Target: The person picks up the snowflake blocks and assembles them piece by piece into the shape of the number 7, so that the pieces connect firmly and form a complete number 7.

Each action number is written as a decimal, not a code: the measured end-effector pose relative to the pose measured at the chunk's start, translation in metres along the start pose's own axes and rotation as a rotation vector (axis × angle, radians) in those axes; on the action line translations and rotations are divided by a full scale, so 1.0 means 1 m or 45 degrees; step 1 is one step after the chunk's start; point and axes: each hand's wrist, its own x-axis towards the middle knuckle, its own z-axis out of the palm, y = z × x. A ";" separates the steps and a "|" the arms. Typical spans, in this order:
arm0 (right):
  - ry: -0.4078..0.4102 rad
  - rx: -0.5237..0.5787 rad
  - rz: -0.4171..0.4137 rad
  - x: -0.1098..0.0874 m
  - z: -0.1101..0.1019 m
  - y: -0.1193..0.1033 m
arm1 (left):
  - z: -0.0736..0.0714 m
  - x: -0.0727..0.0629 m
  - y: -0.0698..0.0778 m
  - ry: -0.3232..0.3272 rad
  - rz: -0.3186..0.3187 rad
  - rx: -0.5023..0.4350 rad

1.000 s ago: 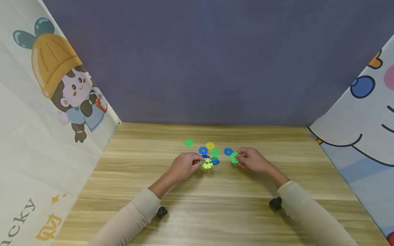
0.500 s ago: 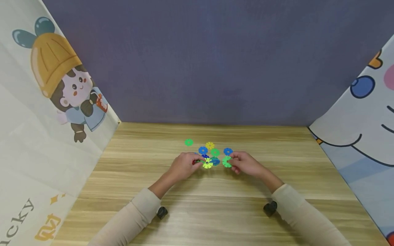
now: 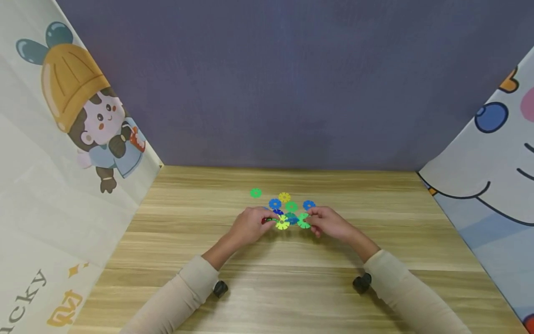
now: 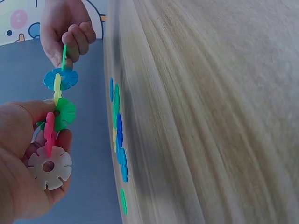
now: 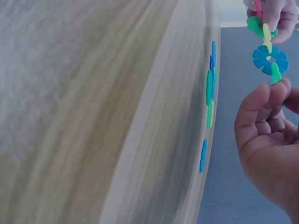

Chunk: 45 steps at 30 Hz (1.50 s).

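My left hand [image 3: 249,226] grips a chain of interlocked plastic snowflake discs above the tabletop. In the left wrist view the chain runs from a white disc [image 4: 60,175] through a pink disc [image 4: 49,130] and a green disc [image 4: 67,113] to a yellow disc [image 4: 57,88] and a blue disc [image 4: 70,79]. The left thumb and fingers are on its green part. At the far end, my right hand [image 3: 331,223] pinches another green disc [image 3: 303,224] by its edge. That disc's other edge meets the blue disc's rim in the right wrist view [image 5: 258,61].
Loose discs lie flat on the wooden table [image 3: 267,287] behind the hands, among them a green one [image 3: 252,193], a yellow one [image 3: 284,194] and a blue one [image 3: 309,202]. A dark wall [image 3: 267,93] rises behind, with printed panels on both sides.
My right hand has moved left with the green disc, bringing it from apart to the chain's blue end. The left hand and its chain stay nearly still.
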 end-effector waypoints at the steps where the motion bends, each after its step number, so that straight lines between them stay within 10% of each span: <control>1: 0.001 0.000 0.006 0.000 0.000 0.000 | 0.000 0.000 0.000 -0.002 0.002 -0.004; 28: 0.102 0.076 -0.030 0.009 0.012 -0.008 | 0.007 0.003 0.003 0.117 0.071 -0.035; 45: 0.124 0.123 0.035 0.011 0.010 -0.005 | -0.001 -0.001 0.004 -0.092 -0.105 -0.232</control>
